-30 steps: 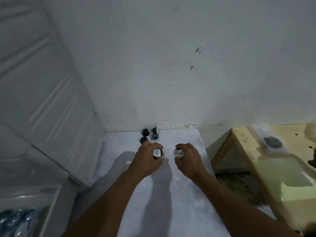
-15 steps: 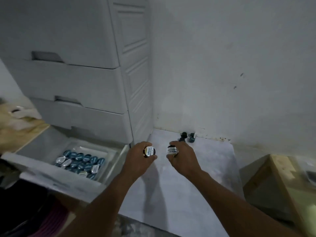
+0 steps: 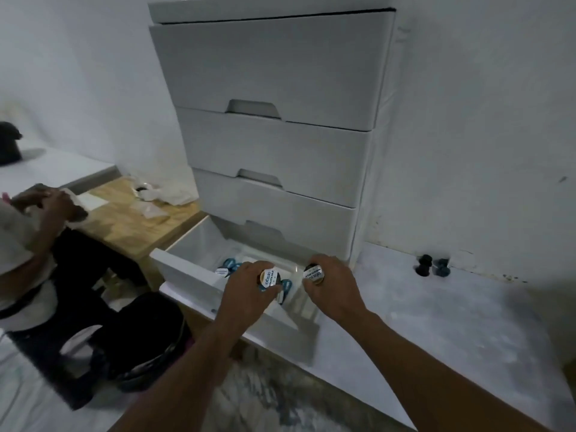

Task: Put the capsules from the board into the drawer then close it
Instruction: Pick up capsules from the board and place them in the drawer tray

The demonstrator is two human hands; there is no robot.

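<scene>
My left hand point(image 3: 246, 291) holds a capsule with a white printed lid point(image 3: 268, 277) over the open bottom drawer point(image 3: 187, 269) of a white drawer unit. My right hand point(image 3: 335, 286) holds a second capsule point(image 3: 314, 274) above the drawer's right side. Several blue capsules point(image 3: 229, 265) lie inside the drawer, partly hidden by my hands. Two dark capsules point(image 3: 432, 265) stand on the white board point(image 3: 452, 313) against the wall at the right.
The white drawer unit point(image 3: 274, 126) has three closed drawers above the open one. Another person's hands point(image 3: 46, 201) work at a wooden table point(image 3: 134, 219) on the left. A dark stool point(image 3: 93, 347) stands below them.
My view swung left from the board to the drawer unit. Both hands carried their capsules from above the board to above the open drawer.
</scene>
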